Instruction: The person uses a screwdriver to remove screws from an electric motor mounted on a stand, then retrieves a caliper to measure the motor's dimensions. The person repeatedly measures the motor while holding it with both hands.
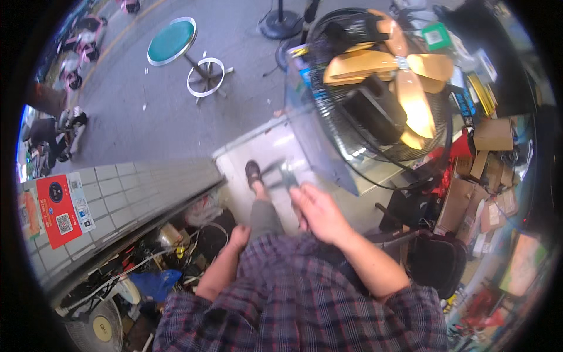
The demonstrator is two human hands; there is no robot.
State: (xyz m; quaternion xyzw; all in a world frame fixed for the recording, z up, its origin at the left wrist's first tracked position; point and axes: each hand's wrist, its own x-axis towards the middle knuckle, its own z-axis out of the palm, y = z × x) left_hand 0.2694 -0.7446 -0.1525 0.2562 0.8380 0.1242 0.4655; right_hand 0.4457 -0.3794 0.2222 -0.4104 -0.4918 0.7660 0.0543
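Fierce glare whitens one fan blade (417, 108) to the right of the blurred hands (322, 214), daylit floor (270, 146) gleams ahead, and bent edges sink into black.

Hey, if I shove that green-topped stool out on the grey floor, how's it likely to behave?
The stool would probably feel stiff: its post looks straight and rigid. Pushed high, it may tip, since the round green seat rests on that single post. It might slide too, as the grey floor looks fairly smooth.

Glass counter (316, 141): orange-bladed fan (404, 76) | grey floor (138, 126): green-topped stool (171, 42), round black base (280, 26)
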